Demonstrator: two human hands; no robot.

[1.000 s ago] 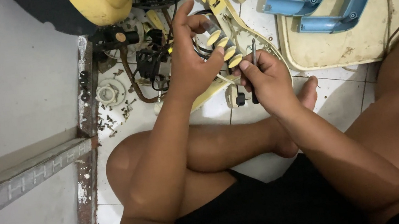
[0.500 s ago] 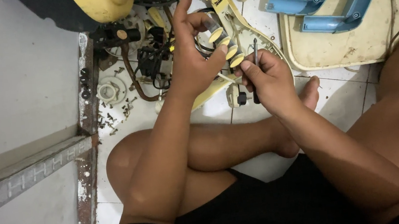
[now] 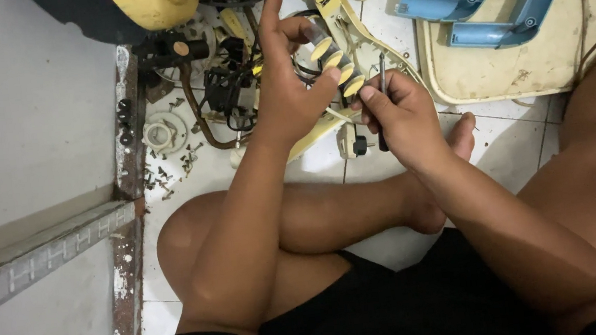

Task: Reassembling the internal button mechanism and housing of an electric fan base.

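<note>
Cream plastic switch block with a row of round yellow push-buttons [image 3: 335,62]: held above the white tiled floor [image 3: 239,174], between both hands. Left hand [image 3: 289,90] grips it, thumb on the button row, forefinger straight up. Right hand [image 3: 400,114], just right of the block, fingers pinching a slim dark-handled screwdriver [image 3: 382,94]; its tip seems to meet the block, hard to tell. Left of the block: black wired parts [image 3: 230,93], scattered small screws [image 3: 171,167]. Far right of it: blue plastic brackets [image 3: 490,11] on a cream panel [image 3: 527,74].
</note>
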